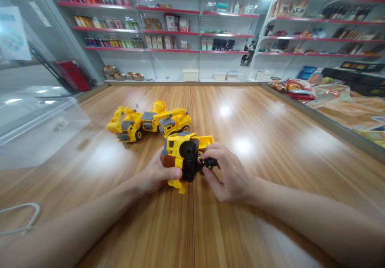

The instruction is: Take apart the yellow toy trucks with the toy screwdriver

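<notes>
My left hand is closed round a yellow toy truck, held just above the wooden floor with its black wheel facing me. My right hand pinches a small black and yellow tool, a short screwdriver by the look of it, whose tip points at the truck's wheel side. Beyond the hands, three more yellow toy construction vehicles stand close together on the floor.
A clear plastic box sits at the left, with a white cable near my left forearm. Store shelves with packaged goods line the back wall. A low display of snack packets runs along the right.
</notes>
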A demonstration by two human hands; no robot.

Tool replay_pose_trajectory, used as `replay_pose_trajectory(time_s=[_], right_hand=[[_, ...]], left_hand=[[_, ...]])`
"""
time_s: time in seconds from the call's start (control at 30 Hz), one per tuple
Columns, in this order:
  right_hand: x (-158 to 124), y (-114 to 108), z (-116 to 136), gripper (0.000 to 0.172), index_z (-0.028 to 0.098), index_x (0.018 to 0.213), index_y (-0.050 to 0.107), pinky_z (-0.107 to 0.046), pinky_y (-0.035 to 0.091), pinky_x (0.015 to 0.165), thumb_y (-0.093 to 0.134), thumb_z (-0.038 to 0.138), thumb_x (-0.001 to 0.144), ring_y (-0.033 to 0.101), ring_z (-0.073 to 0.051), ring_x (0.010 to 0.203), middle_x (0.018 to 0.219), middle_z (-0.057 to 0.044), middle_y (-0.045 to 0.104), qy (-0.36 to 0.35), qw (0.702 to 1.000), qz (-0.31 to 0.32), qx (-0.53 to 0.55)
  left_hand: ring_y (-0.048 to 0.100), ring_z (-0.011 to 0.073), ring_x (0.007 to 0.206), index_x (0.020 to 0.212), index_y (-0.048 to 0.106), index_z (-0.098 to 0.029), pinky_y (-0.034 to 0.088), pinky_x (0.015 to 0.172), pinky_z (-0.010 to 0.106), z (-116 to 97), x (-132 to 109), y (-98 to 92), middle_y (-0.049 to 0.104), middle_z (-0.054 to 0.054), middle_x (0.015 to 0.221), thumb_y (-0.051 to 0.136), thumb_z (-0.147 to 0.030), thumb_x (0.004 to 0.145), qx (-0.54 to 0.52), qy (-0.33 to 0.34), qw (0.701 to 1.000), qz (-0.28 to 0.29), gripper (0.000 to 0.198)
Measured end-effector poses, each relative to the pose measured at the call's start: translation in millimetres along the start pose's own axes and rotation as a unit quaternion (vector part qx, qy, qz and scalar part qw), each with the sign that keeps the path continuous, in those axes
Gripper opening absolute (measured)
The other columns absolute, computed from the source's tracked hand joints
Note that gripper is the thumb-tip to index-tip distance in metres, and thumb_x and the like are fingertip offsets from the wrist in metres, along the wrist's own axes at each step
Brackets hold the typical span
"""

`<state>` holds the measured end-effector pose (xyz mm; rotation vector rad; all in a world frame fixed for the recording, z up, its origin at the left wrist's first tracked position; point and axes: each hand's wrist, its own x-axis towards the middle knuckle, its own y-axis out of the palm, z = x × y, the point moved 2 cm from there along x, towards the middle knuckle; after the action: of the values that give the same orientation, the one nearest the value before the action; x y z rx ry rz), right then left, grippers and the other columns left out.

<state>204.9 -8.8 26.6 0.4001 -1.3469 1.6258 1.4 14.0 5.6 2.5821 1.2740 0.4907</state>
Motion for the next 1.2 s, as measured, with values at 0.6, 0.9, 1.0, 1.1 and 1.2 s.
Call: replay_pose_trajectory(time_s=[0.6, 0.9, 1.0, 1.1, 1.2], right_hand=[[0.3, 6.1, 2.7, 0.062, 0.014, 0.146, 0.036, -0.037, 0.054, 0.074, 0.057, 0.03, 0.09, 0.058, -0.023, 0.09, 0.1, -0.01, 0.06, -0.051, 0.992, 0.103, -0.058], [-0.8, 10.6, 4.1, 0.044, 0.011, 0.132, 0.048, -0.034, 0.054, 0.073, 0.056, 0.024, 0.09, 0.061, -0.02, 0.083, 0.094, -0.01, 0.066, -0.07, 0.991, 0.101, -0.055], [-1.4, 11.2, 2.9, 0.039, 0.011, 0.126, 0.049, -0.033, 0.054, 0.073, 0.057, 0.025, 0.09, 0.062, -0.02, 0.083, 0.094, -0.01, 0.067, -0.046, 0.992, 0.107, -0.044], [-2.0, 11.8, 1.5, 0.033, 0.014, 0.118, 0.05, -0.03, 0.052, 0.066, 0.059, 0.026, 0.089, 0.063, -0.017, 0.073, 0.086, -0.007, 0.068, -0.013, 0.994, 0.103, -0.024], [-2.3, 12.1, 0.2, 0.028, 0.017, 0.113, 0.05, -0.026, 0.048, 0.059, 0.06, 0.024, 0.088, 0.061, -0.015, 0.065, 0.08, -0.004, 0.067, 0.008, 0.995, 0.101, -0.009]], left_hand=[[0.07, 0.0311, 0.09, 0.115, 0.065, -0.012, 0.058, 0.081, 0.045, -5.0, -4.5, -9.6, 0.071, 0.015, 0.105, 0.068, -0.036, 0.077, -0.15, -0.075, 0.986, 0.025, 0.044], [0.07, 0.0323, 0.094, 0.111, 0.066, -0.011, 0.057, 0.085, 0.044, -2.5, -1.2, -3.6, 0.071, 0.017, 0.104, 0.071, -0.032, 0.076, -0.115, -0.064, 0.991, 0.032, 0.042], [0.071, 0.0297, 0.088, 0.111, 0.065, -0.012, 0.059, 0.08, 0.04, 0.1, -1.9, -4.3, 0.072, 0.016, 0.1, 0.073, -0.031, 0.075, -0.105, -0.063, 0.992, 0.023, 0.042], [0.072, 0.0253, 0.08, 0.114, 0.063, -0.014, 0.059, 0.073, 0.034, 2.4, -2.7, -3.6, 0.073, 0.013, 0.097, 0.075, -0.029, 0.075, -0.088, -0.069, 0.993, 0.025, 0.043], [0.071, 0.0236, 0.078, 0.114, 0.062, -0.015, 0.059, 0.071, 0.033, 3.3, -3.1, -1.6, 0.072, 0.012, 0.095, 0.076, -0.028, 0.075, -0.07, -0.061, 0.995, 0.027, 0.044]])
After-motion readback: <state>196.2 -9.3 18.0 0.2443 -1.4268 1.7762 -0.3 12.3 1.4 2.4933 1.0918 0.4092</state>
